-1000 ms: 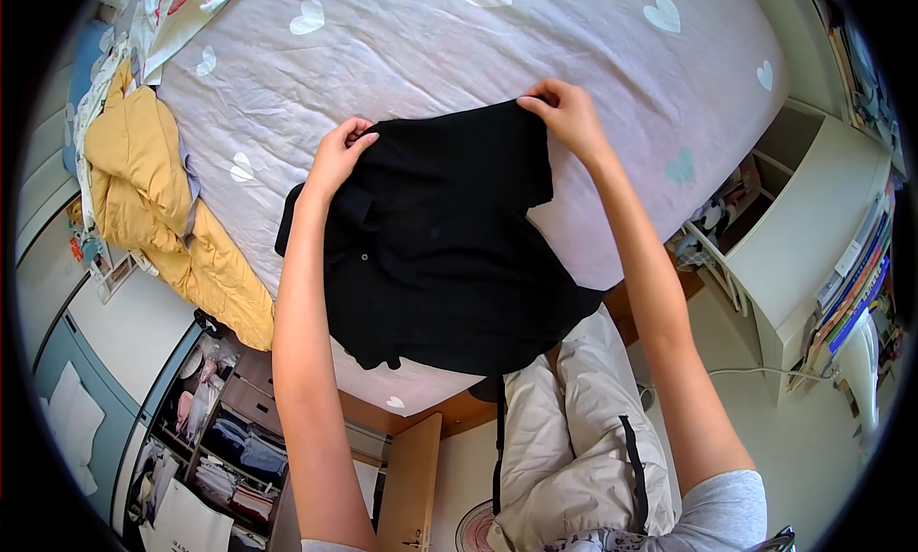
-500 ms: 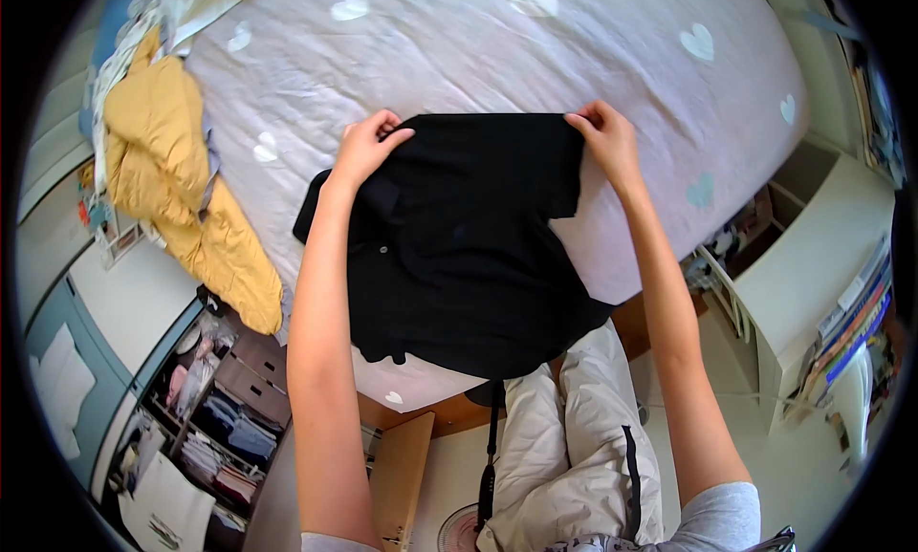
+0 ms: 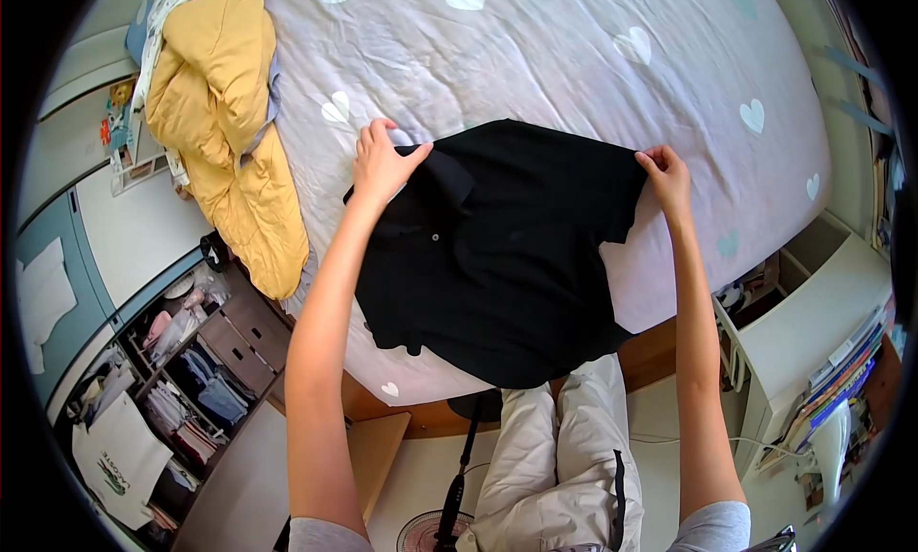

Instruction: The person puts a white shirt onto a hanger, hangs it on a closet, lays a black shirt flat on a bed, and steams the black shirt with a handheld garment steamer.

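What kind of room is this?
Probably a bedroom! There's a big bed with hearts on its sheet, and nearby shelves are stuffed with clothes. A black shirt is spread out on the bed too.

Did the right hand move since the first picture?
Yes. The right hand moved rightward, closer to the pale teal heart near the right edge of the bed.

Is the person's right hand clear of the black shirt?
No, the right hand pinches the black shirt at its sleeve's corner.
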Action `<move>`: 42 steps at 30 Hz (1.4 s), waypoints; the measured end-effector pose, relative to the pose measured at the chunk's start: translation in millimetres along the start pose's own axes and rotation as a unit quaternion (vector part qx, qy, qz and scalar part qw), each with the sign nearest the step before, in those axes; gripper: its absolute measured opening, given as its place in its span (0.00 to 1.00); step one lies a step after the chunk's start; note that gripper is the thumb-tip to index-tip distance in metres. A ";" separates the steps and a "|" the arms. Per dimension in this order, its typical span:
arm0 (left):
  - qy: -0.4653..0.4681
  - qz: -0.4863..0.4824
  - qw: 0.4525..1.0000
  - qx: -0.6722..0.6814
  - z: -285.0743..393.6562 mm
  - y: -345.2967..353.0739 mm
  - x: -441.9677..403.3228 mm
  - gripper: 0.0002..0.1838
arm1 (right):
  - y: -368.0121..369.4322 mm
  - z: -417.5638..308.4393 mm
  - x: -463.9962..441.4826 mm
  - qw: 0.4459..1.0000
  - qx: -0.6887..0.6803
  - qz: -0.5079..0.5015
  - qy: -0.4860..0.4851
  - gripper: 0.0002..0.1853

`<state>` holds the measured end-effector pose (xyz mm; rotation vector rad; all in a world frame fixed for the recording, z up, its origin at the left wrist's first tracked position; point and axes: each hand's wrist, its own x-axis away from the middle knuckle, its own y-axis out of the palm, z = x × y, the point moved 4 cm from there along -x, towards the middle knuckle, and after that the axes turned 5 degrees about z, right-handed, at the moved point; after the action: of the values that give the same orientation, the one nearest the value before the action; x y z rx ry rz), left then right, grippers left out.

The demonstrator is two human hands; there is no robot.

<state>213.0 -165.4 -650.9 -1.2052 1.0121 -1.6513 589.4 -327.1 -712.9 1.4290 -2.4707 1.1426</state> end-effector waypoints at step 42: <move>-0.007 -0.055 0.944 0.325 -55.8 28.0 47.9 0.13 | 221.0 -128.4 177.6 0.886 0.083 0.014 -0.457 0.12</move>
<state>154.3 -212.2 -674.8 -0.8279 0.3312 -1.8525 281.0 -309.9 -674.3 2.4302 -2.9783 0.7810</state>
